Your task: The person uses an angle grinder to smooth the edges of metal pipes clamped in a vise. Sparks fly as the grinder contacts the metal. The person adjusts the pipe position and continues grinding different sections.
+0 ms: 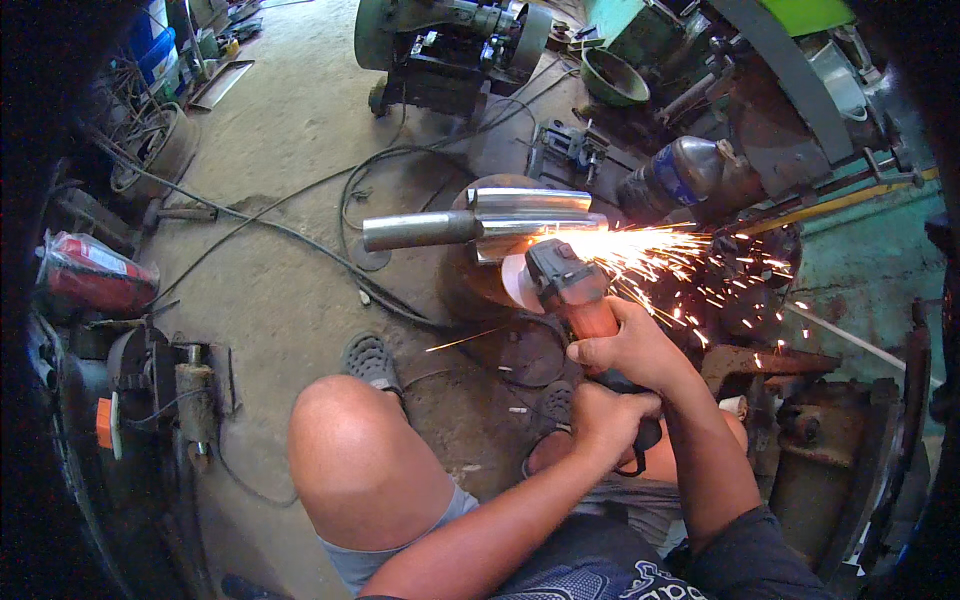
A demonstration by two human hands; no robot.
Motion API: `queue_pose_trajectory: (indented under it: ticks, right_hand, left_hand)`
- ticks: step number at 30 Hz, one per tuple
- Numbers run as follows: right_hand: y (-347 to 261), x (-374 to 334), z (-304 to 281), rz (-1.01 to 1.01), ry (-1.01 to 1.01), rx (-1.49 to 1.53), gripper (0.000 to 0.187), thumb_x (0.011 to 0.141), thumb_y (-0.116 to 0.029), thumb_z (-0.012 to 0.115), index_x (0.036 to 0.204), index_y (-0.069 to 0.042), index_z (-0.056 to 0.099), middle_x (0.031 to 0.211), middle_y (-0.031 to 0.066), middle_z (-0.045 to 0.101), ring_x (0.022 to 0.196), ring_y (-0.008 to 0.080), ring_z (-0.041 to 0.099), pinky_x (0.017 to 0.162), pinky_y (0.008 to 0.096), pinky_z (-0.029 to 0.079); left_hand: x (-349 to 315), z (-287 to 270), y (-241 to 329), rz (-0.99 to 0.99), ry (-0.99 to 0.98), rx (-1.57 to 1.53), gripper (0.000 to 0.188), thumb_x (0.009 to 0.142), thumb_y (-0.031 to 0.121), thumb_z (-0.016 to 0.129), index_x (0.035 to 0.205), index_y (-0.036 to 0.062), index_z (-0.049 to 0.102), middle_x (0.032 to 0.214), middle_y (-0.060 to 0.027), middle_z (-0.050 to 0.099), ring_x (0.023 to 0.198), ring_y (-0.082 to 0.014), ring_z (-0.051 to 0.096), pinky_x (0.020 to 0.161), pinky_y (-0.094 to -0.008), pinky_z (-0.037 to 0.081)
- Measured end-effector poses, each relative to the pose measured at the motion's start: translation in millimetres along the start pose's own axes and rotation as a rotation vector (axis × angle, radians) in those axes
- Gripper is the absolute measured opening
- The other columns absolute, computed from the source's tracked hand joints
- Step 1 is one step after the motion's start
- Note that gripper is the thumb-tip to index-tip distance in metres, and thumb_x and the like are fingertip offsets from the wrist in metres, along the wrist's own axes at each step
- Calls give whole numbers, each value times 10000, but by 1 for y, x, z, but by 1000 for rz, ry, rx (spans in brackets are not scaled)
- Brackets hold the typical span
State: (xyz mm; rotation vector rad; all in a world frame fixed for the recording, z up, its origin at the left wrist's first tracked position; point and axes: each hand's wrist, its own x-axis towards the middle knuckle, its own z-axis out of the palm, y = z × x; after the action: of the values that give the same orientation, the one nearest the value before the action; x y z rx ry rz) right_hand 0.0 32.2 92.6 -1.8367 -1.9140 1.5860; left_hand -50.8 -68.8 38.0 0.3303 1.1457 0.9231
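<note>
Head view: both hands on angle grinder (pixel 594 318), sparks (pixel 660 250) off steel workpc.
R hand (pixel 640 345) fwd, fingers wrapped round grinder's orange body, thumb laid across near side; L hand (pixel 607 420) behind it, clenched round dark rear end, far fingertips hidden. Pale disc (pixel 516 283) at lower edge of workpc; exact contact pt lost in glare, sparks spraying to R. Workpc (pixel 420 231) = plain round shaft at L end, shiny ribbed section at R, lying crosswise on rusty round stand (pixel 460 270), approx. ctr of view, just beyond grinder head. Dark cables (pixel 330 250) loop on floor L of stand. Small vise (pixel 570 148) beyond workpc, plastic bottle (pixel 690 170) to its R, green bowl (pixel 614 78) farther back. Grey clog (pixel 370 360) on L foot, near stand.
</note>
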Motion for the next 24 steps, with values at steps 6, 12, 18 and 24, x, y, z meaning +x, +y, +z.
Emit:
queue_pose_trajectory:
  ticks: [6, 12, 18, 24]
  right_hand:
    - [-7, -2, 3, 36, 15, 53, 508, 774, -154, 867, 1190, 27, 639, 999, 59, 690, 870, 141, 655, 800, 336, 561]
    - [-3, -6, -5, 41, 64, -2, 524, 768, -183, 865, 1193, 24, 640, 1000, 67, 698, 861, 145, 652, 806, 340, 555]
    - [-10, -3, -1, -20, -20, 12, 524, 773, -214, 871, 1169, 43, 643, 963, 76, 693, 846, 154, 649, 779, 338, 552]
    - [-12, -4, -3, 31, 18, -1, 511, 782, -199, 865, 1180, 36, 645, 976, 67, 689, 836, 153, 653, 768, 347, 561]
  left_hand:
    - [-3, -6, 9, -68, -43, 45, 368, 610, 235, 872, 825, -34, 743, 790, -151, 760, 729, -265, 755, 690, -402, 583]
    - [0, 4, 4, -13, -51, 57, 349, 609, 242, 872, 813, -14, 749, 799, -142, 763, 736, -269, 754, 703, -396, 578]
    - [-3, -2, 8, -25, -16, 8, 360, 612, 218, 871, 838, -30, 739, 837, -160, 767, 779, -287, 761, 730, -403, 579]
    - [-3, -1, 10, -31, -14, 96, 421, 591, 272, 872, 844, -39, 741, 845, -180, 764, 805, -306, 761, 763, -410, 584]
